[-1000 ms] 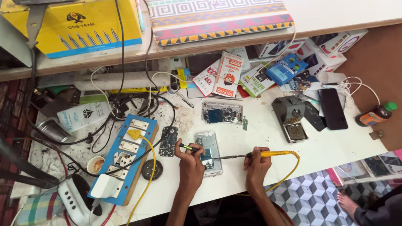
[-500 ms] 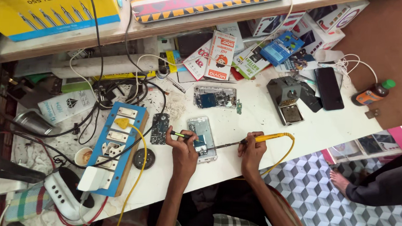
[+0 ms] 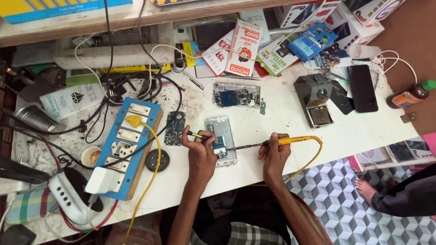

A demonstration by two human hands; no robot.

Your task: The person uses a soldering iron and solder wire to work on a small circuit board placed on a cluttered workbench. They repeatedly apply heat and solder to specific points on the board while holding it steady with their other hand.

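At the desk's [image 3: 277, 120] front edge, the left hand [image 3: 200, 153] grips tweezers [image 3: 198, 135] over the opened phone [image 3: 220, 140] while the right hand [image 3: 274, 154] grasps the soldering iron [image 3: 281, 140], tip at the board, mid-soldering; the next move likely calls for steady tip placement.

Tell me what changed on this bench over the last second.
Little beyond the camera view, which shifted. The left hand keeps its small green-handled tool on the opened phone, and the right hand still holds the yellow soldering iron tip toward it. The blue power strip and other parts lie as before.

Blue socket board [image 3: 129, 145], brown bottle [image 3: 409, 96].
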